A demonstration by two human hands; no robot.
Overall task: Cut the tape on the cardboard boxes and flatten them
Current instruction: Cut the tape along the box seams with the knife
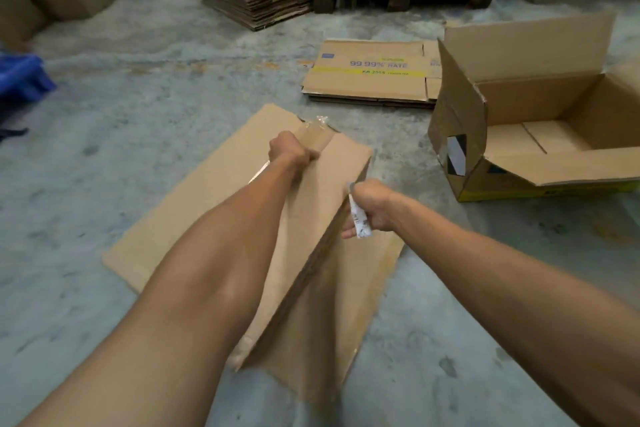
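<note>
Cutting the tape on a box that is nearly flat.

Head view: the left hand grips the box on the floor; the right hand is curled around a small cutter. Next, I think: press it flat, then start the open box.

Both bare arms reach far out in front, stretched forward and down. The left hand is curled into a fist and grips the far edge of a cardboard flap. The right hand sits closer in and off to the right. Its fingers are wrapped tight around a small white cutter, held almost straight up.
</note>
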